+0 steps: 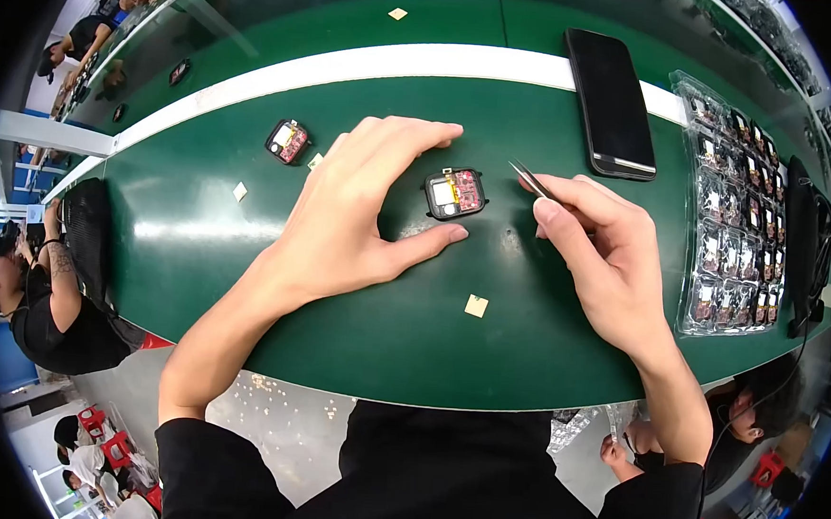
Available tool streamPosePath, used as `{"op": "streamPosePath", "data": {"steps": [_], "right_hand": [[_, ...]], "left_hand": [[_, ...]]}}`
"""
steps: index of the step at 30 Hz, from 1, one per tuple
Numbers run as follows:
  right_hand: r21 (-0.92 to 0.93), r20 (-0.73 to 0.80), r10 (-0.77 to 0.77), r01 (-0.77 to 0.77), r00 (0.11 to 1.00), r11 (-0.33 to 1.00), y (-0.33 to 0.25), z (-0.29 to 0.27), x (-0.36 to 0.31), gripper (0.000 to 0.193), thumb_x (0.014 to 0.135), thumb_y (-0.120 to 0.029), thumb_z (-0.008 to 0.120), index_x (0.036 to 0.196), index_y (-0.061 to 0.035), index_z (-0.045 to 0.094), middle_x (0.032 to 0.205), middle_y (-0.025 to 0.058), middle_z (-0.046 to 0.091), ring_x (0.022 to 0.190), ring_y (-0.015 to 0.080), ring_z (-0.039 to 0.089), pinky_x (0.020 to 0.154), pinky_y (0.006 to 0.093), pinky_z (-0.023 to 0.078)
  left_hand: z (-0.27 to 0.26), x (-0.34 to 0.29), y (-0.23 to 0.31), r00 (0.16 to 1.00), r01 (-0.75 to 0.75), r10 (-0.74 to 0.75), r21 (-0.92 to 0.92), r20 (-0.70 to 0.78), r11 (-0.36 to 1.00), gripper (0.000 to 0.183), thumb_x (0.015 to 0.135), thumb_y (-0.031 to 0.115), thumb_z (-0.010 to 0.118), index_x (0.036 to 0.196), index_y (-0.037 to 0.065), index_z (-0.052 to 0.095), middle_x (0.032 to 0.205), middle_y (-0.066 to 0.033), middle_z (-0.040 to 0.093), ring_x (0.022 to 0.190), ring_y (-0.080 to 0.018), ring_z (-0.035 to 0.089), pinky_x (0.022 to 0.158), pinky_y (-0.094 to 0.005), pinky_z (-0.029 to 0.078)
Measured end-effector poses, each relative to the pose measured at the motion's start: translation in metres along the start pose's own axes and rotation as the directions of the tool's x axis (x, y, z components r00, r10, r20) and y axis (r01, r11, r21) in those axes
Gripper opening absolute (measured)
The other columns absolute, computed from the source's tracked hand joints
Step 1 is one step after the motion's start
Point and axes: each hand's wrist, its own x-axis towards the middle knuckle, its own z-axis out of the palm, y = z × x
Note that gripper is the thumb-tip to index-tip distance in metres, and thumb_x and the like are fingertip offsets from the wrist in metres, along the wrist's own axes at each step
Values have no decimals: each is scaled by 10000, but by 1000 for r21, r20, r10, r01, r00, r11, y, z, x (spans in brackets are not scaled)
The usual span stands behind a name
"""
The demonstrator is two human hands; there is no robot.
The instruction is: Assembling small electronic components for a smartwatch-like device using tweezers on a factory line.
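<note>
On the green table lies an opened smartwatch case (456,193), its inside facing up with a red circuit board, a pale square part and yellow tape. My left hand (367,195) is open beside it, thumb and fingers spread around its left side without visibly gripping it. My right hand (602,242) holds a pair of tweezers (532,181) between thumb and fingers, the tips pointing up and left, apart from the case. A second opened watch case (288,142) lies to the left, beyond my left wrist.
A black smartphone (610,105) lies at the far right. Beside it stands a clear plastic tray (693,205) of several watch cases. Small pale squares, one near the front (475,306), are scattered about. A white strip (351,65) crosses the table. Other people sit at both sides.
</note>
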Motion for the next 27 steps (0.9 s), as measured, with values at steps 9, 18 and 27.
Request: {"op": "streamPosePath", "data": {"steps": [9, 18, 27], "right_hand": [[21, 11, 25, -26, 1000, 999, -8, 4, -7, 215, 1018, -15, 782, 1220, 18, 845, 768, 46, 709, 583, 60, 576, 534, 265, 422], [-192, 53, -158, 165, 986, 967, -3, 3, -7, 62, 892, 29, 813, 948, 41, 835, 671, 43, 671, 527, 65, 556, 483, 272, 379], [-263, 56, -235, 241, 970, 934, -1, 6, -3, 43, 874, 31, 805, 914, 37, 821, 665, 60, 672, 506, 108, 570, 470, 287, 382]], "left_hand": [[-6, -3, 1, 993, 7, 0, -68, 114, 998, 546, 766, 171, 1002, 1255, 55, 789, 1112, -74, 721, 990, -241, 644, 917, -397, 509], [-8, -5, -1, 968, 31, 8, -151, 252, 988, 523, 803, 212, 980, 1276, 69, 809, 974, -46, 720, 853, -199, 615, 821, -346, 430], [-9, -3, -1, 966, 22, 15, -141, 258, 990, 509, 781, 199, 984, 1246, 65, 827, 950, -46, 730, 855, -201, 629, 772, -345, 427]]}}
